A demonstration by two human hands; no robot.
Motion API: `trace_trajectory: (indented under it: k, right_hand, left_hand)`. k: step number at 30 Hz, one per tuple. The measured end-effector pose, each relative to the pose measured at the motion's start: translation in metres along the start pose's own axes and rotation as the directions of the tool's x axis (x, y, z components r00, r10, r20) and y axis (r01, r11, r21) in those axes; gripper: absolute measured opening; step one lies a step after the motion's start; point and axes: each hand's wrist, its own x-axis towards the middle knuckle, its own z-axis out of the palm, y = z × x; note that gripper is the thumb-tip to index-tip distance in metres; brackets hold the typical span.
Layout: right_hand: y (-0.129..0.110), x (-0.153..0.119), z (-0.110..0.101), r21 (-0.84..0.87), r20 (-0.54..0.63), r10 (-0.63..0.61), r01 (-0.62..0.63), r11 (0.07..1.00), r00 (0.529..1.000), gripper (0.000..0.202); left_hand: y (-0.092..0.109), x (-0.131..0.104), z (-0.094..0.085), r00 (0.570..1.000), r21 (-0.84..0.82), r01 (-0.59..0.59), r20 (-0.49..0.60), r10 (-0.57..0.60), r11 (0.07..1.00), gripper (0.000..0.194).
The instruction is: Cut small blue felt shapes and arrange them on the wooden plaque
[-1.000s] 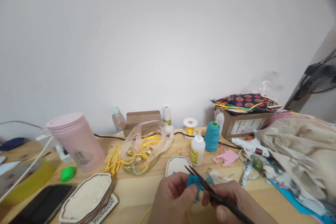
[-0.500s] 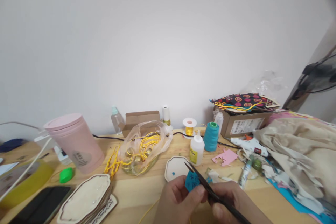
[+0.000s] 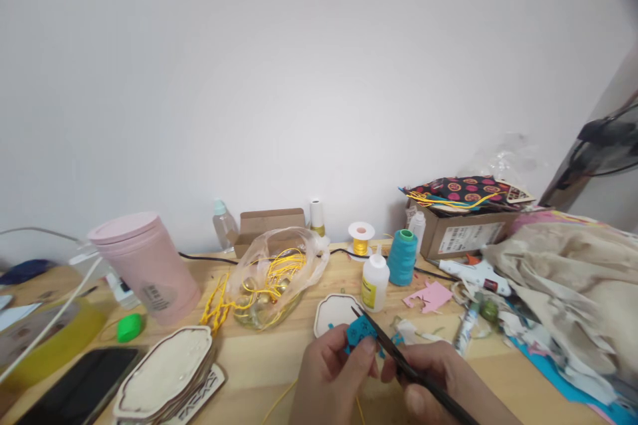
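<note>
My left hand (image 3: 333, 372) pinches a small bright blue piece (image 3: 361, 330) with dark marks drawn on it. My right hand (image 3: 431, 375) is closed around long, dark, narrow scissors (image 3: 393, 352), whose pointed tip lies along the right edge of the blue piece; their handle end runs out of view at the lower right. Behind the hands lies a pale scalloped plaque (image 3: 336, 311) with a tiny blue scrap on it. A white glue bottle (image 3: 375, 284) with a yellow label stands just beyond the fingers. Yellow cord (image 3: 279, 400) trails beneath my left hand.
A clear bag (image 3: 279, 272) holds yellow cord and gold bells. Stacked plaques (image 3: 167, 372), a phone (image 3: 80, 385) and a pink tumbler (image 3: 149, 272) stand left. Rightward are a teal thread cone (image 3: 403, 257), pink scrap (image 3: 429, 297), glue gun (image 3: 478, 277) and cloth (image 3: 563, 279).
The blue piece has tilted and shifted slightly left in my left hand. The scissors' two tips, apart before, now appear together. The view has shifted slightly.
</note>
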Motion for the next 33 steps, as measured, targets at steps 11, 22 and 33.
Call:
trace_trajectory:
  k: [11,22,33]
  right_hand:
    - [0.024,-0.006,0.000,-0.004,-0.072,0.054,-0.054,0.999,0.996,0.048]
    - [0.032,-0.002,0.001,0.022,-0.024,0.015,-0.014,1.000,1.000,0.055]
    - [0.027,0.002,-0.005,-0.029,0.096,-0.057,0.060,0.998,0.994,0.049]
  left_hand:
    - [0.012,-0.004,0.003,0.998,0.077,-0.037,-0.054,0.041,0.996,0.019]
    - [0.016,-0.005,0.003,1.000,0.102,-0.025,-0.015,0.026,0.994,0.018]
    - [0.017,-0.004,0.000,1.000,0.140,0.008,0.007,-0.009,0.990,0.016]
